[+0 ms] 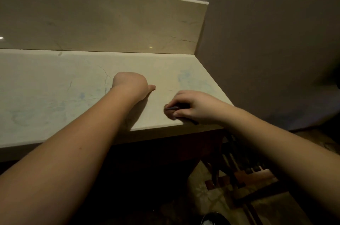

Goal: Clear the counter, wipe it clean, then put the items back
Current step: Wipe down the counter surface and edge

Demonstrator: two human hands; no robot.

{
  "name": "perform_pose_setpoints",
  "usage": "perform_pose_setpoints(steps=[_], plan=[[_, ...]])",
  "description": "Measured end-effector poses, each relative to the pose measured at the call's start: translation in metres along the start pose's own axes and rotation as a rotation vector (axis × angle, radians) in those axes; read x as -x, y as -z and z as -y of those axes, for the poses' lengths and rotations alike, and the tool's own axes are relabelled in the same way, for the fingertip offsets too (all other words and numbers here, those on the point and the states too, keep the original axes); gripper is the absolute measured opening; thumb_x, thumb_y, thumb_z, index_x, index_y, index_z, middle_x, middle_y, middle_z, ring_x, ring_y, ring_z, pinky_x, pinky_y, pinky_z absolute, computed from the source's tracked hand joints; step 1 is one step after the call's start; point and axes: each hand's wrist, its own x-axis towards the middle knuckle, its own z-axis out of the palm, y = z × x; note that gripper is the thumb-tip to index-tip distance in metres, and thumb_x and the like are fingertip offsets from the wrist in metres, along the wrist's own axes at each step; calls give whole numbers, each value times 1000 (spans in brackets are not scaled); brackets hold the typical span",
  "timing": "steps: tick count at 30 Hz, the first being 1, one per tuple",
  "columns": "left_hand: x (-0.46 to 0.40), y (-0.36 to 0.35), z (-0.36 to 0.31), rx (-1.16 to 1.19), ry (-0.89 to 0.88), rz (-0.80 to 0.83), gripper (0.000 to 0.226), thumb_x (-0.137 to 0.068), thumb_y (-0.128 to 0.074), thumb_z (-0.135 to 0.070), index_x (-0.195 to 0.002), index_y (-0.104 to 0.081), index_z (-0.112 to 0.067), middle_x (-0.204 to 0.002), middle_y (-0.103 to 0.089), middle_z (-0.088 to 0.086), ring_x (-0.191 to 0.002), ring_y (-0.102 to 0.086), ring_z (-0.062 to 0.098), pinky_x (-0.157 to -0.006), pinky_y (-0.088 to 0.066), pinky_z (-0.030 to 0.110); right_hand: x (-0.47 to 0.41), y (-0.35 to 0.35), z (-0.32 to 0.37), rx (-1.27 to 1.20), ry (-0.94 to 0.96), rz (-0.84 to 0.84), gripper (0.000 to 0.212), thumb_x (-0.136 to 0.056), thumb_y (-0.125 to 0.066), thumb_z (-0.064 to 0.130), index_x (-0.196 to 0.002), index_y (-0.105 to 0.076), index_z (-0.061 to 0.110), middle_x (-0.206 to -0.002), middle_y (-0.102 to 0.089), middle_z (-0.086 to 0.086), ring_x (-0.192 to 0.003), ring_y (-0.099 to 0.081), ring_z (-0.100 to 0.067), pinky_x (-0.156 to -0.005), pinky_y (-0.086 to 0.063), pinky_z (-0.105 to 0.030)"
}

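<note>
The pale marble counter [55, 86] runs across the view with faint bluish smears on it. My left hand [130, 84] rests on the counter's middle, its fingers hidden beyond the knuckles and the thumb stretched to the right. My right hand [191, 107] is near the counter's front right corner and pinches a small dark object [170, 110] against the surface. What that object is cannot be made out in the dim light.
A marble backsplash [110, 27] rises behind the counter, and a grey wall [266, 40] closes it on the right. Below right stands a dark wooden chair [244, 169] on a patterned floor. A dark rounded item [214, 219] lies at the bottom edge.
</note>
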Motion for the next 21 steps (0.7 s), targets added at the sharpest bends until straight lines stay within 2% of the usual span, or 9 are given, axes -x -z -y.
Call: perform_pose_setpoints(steps=[3, 7, 11, 13, 18, 21], plan=[[-1, 1, 0, 15, 22, -10, 66, -93, -30, -68, -88, -63, -12, -82, -59, 6, -79, -58, 23, -65, -41, 32, -14, -4, 2, 13, 101, 16, 31, -89, -65, 23, -120, -64, 23, -107, -56, 11, -96, -45, 3, -81, -33, -4], [-6, -3, 2, 15, 13, -25, 68, -92, -27, -70, -96, -67, -15, -84, -62, 4, -81, -59, 23, -62, -38, 32, 12, 10, -30, 13, 119, 67, 33, -89, -64, 25, -123, -63, 27, -111, -55, 16, -102, -48, 1, -91, -39, -15], [-5, -13, 3, -9, 24, -78, 69, -93, -23, -69, -123, -57, -17, -114, -59, 11, -99, -58, 30, -68, -37, 35, 30, 24, -68, 5, 63, 93, 33, -87, -66, 25, -120, -64, 31, -108, -55, 22, -104, -52, 1, -91, -42, -17], [-6, -13, 1, -21, 42, -65, 69, -93, -22, -69, -130, -52, -18, -123, -56, 14, -105, -56, 32, -71, -37, 37, 19, 26, -74, 12, 58, 91, 32, -87, -67, 27, -118, -64, 31, -107, -56, 21, -102, -52, 1, -89, -42, -18], [-8, -11, 1, -47, 63, -36, 68, -91, -23, -71, -126, -53, -21, -116, -57, 10, -96, -58, 29, -68, -43, 36, -50, 32, -74, 43, 31, 28, 30, -90, -62, 32, -120, -62, 29, -110, -58, 13, -101, -53, -8, -89, -42, -26], [-5, -9, -1, -49, 84, -41, 65, -90, -24, -72, -122, -54, -23, -110, -58, 7, -88, -56, 25, -65, -42, 34, -102, 32, -79, 45, -9, -105, 27, -91, -59, 34, -117, -64, 29, -114, -62, 7, -103, -54, -16, -83, -41, -30]])
